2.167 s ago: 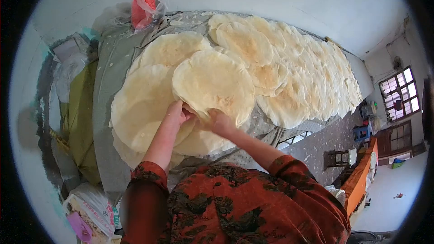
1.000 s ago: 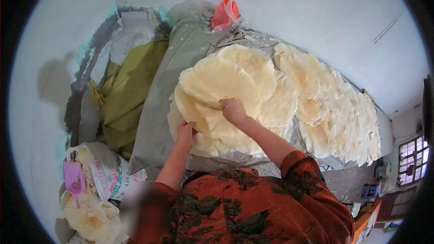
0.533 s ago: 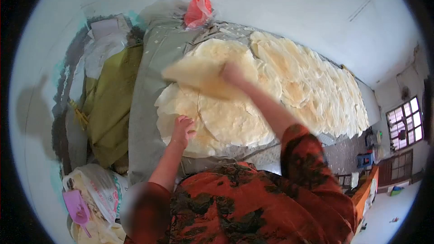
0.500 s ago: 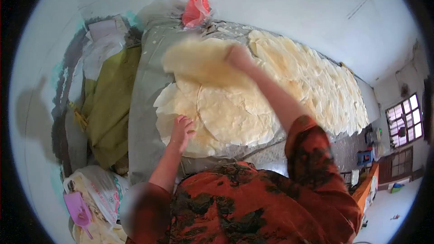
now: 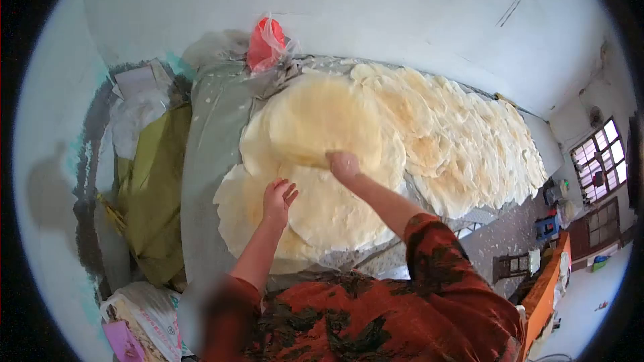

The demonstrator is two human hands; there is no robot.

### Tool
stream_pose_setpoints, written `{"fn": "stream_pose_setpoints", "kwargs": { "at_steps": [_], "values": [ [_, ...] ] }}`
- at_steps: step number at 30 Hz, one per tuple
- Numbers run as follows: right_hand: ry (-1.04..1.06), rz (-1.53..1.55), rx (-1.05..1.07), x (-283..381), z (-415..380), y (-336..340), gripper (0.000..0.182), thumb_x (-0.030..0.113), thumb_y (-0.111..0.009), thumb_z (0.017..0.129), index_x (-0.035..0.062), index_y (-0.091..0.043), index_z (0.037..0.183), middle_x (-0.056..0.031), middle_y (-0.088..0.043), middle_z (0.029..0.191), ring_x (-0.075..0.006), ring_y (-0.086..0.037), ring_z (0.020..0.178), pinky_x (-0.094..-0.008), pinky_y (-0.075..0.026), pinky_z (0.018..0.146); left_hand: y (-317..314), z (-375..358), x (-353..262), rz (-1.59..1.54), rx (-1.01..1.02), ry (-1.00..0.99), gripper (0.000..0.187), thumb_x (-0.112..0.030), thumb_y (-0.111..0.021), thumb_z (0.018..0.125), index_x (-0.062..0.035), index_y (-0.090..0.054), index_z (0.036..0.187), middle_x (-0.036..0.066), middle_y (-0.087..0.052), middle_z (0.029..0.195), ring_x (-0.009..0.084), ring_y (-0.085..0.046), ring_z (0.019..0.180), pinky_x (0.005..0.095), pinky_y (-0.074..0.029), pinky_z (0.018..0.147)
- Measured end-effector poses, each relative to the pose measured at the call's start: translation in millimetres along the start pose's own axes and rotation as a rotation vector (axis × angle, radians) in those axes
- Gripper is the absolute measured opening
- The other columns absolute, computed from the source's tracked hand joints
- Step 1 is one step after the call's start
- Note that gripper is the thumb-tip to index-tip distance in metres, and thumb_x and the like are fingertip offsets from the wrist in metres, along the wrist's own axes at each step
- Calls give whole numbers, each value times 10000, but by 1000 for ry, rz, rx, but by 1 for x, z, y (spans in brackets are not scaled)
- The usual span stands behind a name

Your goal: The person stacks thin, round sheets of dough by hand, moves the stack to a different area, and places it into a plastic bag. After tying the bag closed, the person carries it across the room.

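The right hand (image 5: pixel 343 165) is closed on the near edge of a round, pale sheet (image 5: pixel 325 117). Its fingertips are partly hidden by this edge, so I cannot tell exactly how they are placed. The sheet extends from the grip forward and to the left, and it is blurred. It is above other sheets of the same kind, but I cannot tell whether its far side touches them.

The left hand (image 5: pixel 279 200) is to the left of the grip and a little nearer to the body. It grasps nothing; its fingers are apart and slightly bent. It is over the lower sheets, and whether it touches them is not clear to me.

Just on the near side of the grip lies a front sheet (image 5: pixel 345 211), flat, with a light yellow surface. A left sheet (image 5: pixel 235 221) lies beside it, partly under the left hand. To the right of the grip, many overlapping sheets make a long pile (image 5: pixel 469 141). All of them rest on a grey cloth (image 5: pixel 208 134), which is visible also to the left of the grip.

Beyond the grip and to its left, a red bag (image 5: pixel 266 43) stands near the wall (image 5: pixel 402 7). Well apart on the left is an olive cloth (image 5: pixel 155 188), and nearer to the body there is a white sack (image 5: pixel 149 315) with a lilac scoop (image 5: pixel 123 340).
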State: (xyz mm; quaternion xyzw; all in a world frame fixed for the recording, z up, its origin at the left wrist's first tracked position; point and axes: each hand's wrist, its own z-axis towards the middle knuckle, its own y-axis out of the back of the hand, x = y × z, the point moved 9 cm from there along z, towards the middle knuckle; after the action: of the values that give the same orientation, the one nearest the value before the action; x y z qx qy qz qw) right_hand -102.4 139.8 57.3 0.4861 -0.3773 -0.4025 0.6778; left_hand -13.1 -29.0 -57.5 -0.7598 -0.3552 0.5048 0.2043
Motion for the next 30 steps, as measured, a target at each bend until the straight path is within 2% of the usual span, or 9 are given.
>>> {"fn": "stream_pose_setpoints", "kwargs": {
  "at_steps": [5, 9, 11, 15, 18, 23, 25, 28, 30],
  "values": [
    [-186, 67, 198, -46, 45, -15, 173, 131, -500, 756, 113, -641, 854, -125, -635, 806, -294, -617, 839, -408, -489, 679, 8, 82, -18, 183, -156, -99, 177, -100, -533, 808, -83, -503, 982, 43, -510, 895, 175, -523, 801, 332, -482, 658],
    [-111, 27, 21, -119, 151, 88, 183, 140, -497, 739, 49, -644, 797, -181, -632, 815, -335, -620, 730, -430, -491, 648, 11, 146, -10, 66, -205, 9, 142, -120, -579, 784, -71, -529, 907, 42, -511, 791, 183, -531, 722, 329, -482, 611],
    [-221, -16, -121, -125, 177, 166, 196, 125, -489, 751, 62, -643, 855, -187, -627, 864, -330, -620, 750, -408, -499, 664, 2, 131, -35, 418, -525, 147, 139, -115, -625, 751, -47, -561, 854, 58, -562, 774, 193, -559, 662, 338, -487, 574],
    [-107, -33, -235, -58, 154, 249, 224, 92, -500, 724, 135, -658, 877, -142, -630, 775, -309, -612, 759, -412, -486, 665, 3, 181, -26, 399, -281, 12, 145, -94, -643, 725, -21, -585, 836, 95, -605, 793, 208, -581, 634, 343, -482, 545],
    [-16, -99, -117, -36, 130, 172, 221, 76, -502, 702, 159, -653, 841, -117, -626, 746, -306, -605, 714, -396, -473, 605, -47, 156, -73, 1125, -239, -254, 125, -66, -627, 722, -3, -599, 827, 124, -620, 831, 228, -585, 598, 342, -467, 503],
    [66, 127, 93, 0, 55, -23, 101, 129, -484, 751, 94, -577, 773, -120, -602, 723, -311, -607, 658, -419, -472, 582, -50, 132, -51, 355, -229, -11, 139, -95, -527, 799, -26, -568, 912, 94, -585, 747, 233, -588, 622, 345, -477, 487],
    [-34, 162, 269, 11, 36, -34, 141, 180, -542, 752, 57, -556, 819, -145, -600, 803, -320, -601, 761, -417, -477, 639, -30, 135, -41, 313, -255, 33, 187, -132, -470, 839, -41, -532, 990, 103, -576, 803, 241, -600, 720, 369, -518, 571],
    [-30, 326, 73, 19, 25, -18, 565, 402, -661, 694, 61, -487, 1110, -147, -523, 1137, -348, -502, 1042, -413, -461, 784, -36, 127, -25, 49, -121, 233, 231, -174, -445, 860, -50, -500, 1046, 123, -562, 949, 263, -593, 840, 413, -532, 691],
    [20, 230, -64, 25, 23, -16, 551, 427, -666, 693, 52, -515, 1067, -152, -554, 1081, -339, -532, 994, -415, -464, 763, -48, 124, -21, -75, -45, 282, 260, -256, -466, 886, -69, -513, 1061, 93, -558, 1011, 264, -547, 965, 450, -492, 797]
  ]
}}
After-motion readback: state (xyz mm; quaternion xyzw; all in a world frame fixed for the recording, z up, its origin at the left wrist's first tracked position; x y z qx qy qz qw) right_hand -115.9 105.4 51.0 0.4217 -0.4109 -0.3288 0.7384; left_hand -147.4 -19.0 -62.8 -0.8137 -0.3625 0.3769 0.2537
